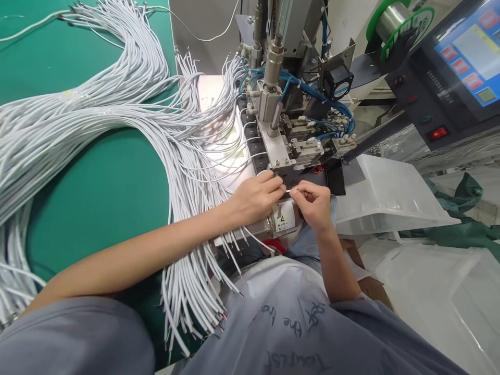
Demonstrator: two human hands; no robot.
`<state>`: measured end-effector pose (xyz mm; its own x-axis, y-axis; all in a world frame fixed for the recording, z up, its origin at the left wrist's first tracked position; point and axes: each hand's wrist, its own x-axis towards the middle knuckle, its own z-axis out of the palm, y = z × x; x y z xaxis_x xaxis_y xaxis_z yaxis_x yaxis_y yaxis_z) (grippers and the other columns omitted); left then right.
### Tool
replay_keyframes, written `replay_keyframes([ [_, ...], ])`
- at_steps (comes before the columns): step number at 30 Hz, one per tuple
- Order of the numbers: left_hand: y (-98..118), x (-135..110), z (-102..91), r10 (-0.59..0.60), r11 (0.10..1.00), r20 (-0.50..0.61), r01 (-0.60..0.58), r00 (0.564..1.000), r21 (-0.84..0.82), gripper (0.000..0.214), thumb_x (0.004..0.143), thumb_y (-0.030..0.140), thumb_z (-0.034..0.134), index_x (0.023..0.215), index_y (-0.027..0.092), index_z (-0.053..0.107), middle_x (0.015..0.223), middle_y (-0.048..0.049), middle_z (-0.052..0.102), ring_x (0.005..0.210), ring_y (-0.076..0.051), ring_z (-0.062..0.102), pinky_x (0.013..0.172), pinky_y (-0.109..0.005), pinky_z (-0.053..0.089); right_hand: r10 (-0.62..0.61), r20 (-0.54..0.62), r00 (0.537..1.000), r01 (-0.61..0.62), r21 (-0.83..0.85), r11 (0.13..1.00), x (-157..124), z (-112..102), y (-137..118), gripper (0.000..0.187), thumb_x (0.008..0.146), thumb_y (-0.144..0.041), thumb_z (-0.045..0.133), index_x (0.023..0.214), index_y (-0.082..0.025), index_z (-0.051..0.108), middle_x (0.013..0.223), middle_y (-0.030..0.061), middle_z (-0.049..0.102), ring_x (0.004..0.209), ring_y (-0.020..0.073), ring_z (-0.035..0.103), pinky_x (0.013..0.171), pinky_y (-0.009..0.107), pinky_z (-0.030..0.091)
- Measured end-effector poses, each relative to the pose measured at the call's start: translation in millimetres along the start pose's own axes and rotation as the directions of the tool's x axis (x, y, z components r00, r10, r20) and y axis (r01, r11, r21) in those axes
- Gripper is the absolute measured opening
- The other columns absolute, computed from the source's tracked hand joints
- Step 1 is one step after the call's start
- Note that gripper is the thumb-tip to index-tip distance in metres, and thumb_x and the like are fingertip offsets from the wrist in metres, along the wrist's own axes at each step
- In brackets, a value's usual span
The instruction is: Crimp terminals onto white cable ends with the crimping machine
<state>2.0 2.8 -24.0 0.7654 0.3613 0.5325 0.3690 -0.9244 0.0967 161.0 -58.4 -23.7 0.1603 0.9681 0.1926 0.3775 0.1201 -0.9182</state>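
Note:
Both hands are at the front edge of a soldering-type machine (275, 148) with metal cylinders and blue air tubes. My left hand (258, 198) is closed in a pinch around a thin white cable (288, 191). Just to its right, my right hand (315, 205) pinches the cable's end between thumb and fingers. Only a short piece of the cable shows between the hands; its tip is hidden by my fingers. Beside my left forearm hangs a thick bundle of white cables (187, 208) with stripped ends. Several single cables run onto the machine's black holder strip (250, 122).
A green table mat (105, 182) lies at left under more cable bundles. To the upper right are a solder wire spool (394, 21) and a control box with a screen (461, 67). Translucent plastic bins (398, 192) stand at right. A labelled part (284, 216) sits below the hands.

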Motion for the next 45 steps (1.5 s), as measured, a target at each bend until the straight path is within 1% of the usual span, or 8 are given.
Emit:
replay_keyframes([
  [3,0.8,-0.1,0.8,-0.114,0.99,-0.021,0.112,0.993,-0.085,0.023,0.085,0.015,0.044,0.073,0.014,0.064,0.062,-0.0029,0.055,0.061,-0.014,0.048,0.054,-0.025,0.037,-0.035,-0.075,0.997,0.036,0.014,0.999,0.8,5.1,2.0,0.024,0.079,-0.024,0.056,0.056,-0.017,0.057,0.055,-0.0028,0.039,0.05,0.009,0.036,0.047,0.026,0.028],
  [6,0.9,-1.0,2.7,-0.155,0.968,0.066,0.164,0.986,-0.192,0.023,0.088,0.023,0.046,0.078,0.015,0.066,0.063,-0.0013,0.056,0.059,-0.012,0.05,0.051,-0.022,0.036,-0.05,-0.152,0.987,0.049,-0.005,0.999,-0.9,11.9,4.6,0.023,0.081,-0.025,0.054,0.06,-0.017,0.06,0.056,-0.0029,0.04,0.051,0.0094,0.037,0.049,0.025,0.03],
  [11,0.2,-1.1,5.2,-0.15,0.978,0.342,0.19,0.928,-0.086,0.025,0.084,0.011,0.04,0.091,0.012,0.063,0.075,-0.0034,0.059,0.053,-0.009,0.051,0.047,-0.021,0.036,0.042,-0.071,0.997,-0.044,-0.031,0.999,2.9,3.6,25.2,0.022,0.081,-0.028,0.054,0.065,-0.017,0.063,0.06,-0.0013,0.049,0.057,0.0108,0.044,0.054,0.025,0.036],
  [15,-1.2,1.7,6.7,-0.188,0.979,0.435,0.205,0.881,0.009,0.023,0.081,0.006,0.041,0.088,0.01,0.062,0.078,-0.0052,0.058,0.051,-0.01,0.051,0.047,-0.023,0.037,0.212,-0.001,0.977,-0.211,0.096,0.973,10.3,-1.6,45.4,0.02,0.078,-0.032,0.053,0.075,-0.017,0.066,0.066,0.0006,0.058,0.06,0.012,0.049,0.056,0.026,0.04],
  [22,-4.3,3.9,8.2,-0.194,0.971,0.482,0.237,0.854,-0.029,0.028,0.082,0.005,0.035,0.087,0.009,0.063,0.075,-0.0067,0.055,0.057,-0.012,0.055,0.052,-0.024,0.044,0.353,0.084,0.932,-0.362,0.235,0.902,19.7,8.7,51.7,0.017,0.069,-0.033,0.06,0.065,-0.016,0.06,0.056,-0.0025,0.054,0.052,0.0095,0.046,0.052,0.023,0.038],
  [29,-3.3,2.3,6.9,-0.19,0.977,0.525,0.212,0.83,0.019,0.041,0.081,0.006,0.038,0.118,0.012,0.053,0.085,-0.0066,0.057,0.061,-0.014,0.058,0.054,-0.025,0.047,0.351,0.115,0.929,-0.369,0.237,0.899,22.9,9.6,53.9,0.018,0.069,-0.033,0.061,0.064,-0.017,0.058,0.052,-0.0051,0.049,0.05,0.0079,0.043,0.05,0.023,0.036],
  [38,-2.1,5.4,2.6,-0.162,0.986,0.552,0.155,0.818,0.06,0.038,0.084,0.008,0.038,0.118,0.011,0.053,0.086,-0.0082,0.057,0.065,-0.016,0.06,0.055,-0.027,0.047,0.432,0.165,0.887,-0.462,0.269,0.845,26.8,9.0,50.8,0.019,0.065,-0.034,0.063,0.061,-0.017,0.056,0.049,-0.0053,0.048,0.046,0.0076,0.041,0.046,0.022,0.033],
  [45,-2.3,6.2,1.9,-0.164,0.986,0.542,0.124,0.824,0.11,0.036,0.085,0.008,0.039,0.116,0.011,0.055,0.094,-0.0115,0.058,0.08,-0.02,0.06,0.055,-0.026,0.044,0.378,0.198,0.904,-0.423,0.288,0.859,25.9,13.6,59.3,0.021,0.071,-0.036,0.057,0.061,-0.019,0.049,0.049,-0.0063,0.041,0.045,0.0072,0.035,0.045,0.022,0.028],
])
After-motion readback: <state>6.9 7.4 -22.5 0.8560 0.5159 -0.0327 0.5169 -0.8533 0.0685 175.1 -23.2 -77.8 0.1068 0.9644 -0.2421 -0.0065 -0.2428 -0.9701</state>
